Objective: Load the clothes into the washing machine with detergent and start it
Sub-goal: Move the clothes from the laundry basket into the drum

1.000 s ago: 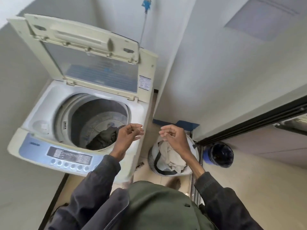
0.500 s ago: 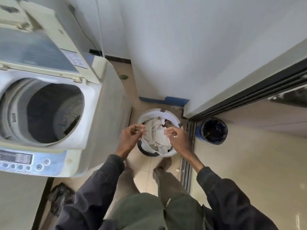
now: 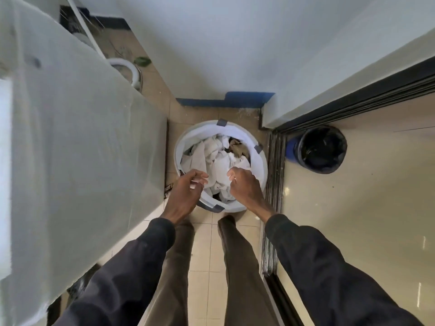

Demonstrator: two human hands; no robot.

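A round white laundry basket (image 3: 260, 169) stands on the tiled floor, filled with white clothes (image 3: 217, 161) and a brownish piece at the back. Both my hands are low over its near side. My left hand (image 3: 186, 194) hovers at the near-left rim with its fingers apart and nothing in them. My right hand (image 3: 244, 188) has its fingers curled down onto the white cloth; whether it grips the cloth is unclear. The washing machine (image 3: 82, 142) shows only its pale side panel on the left; its tub and controls are out of view.
A blue bin with a black liner (image 3: 322, 149) stands to the right, beyond a sliding-door track (image 3: 274, 184). A wall corner with a blue skirting (image 3: 226, 101) lies just behind the basket. A white hose (image 3: 124, 67) runs behind the machine. My legs stand close to the basket.
My view has swung from the open machine tub down to the basket. Both hands have come from beside the tub rim down to the clothes in the basket.
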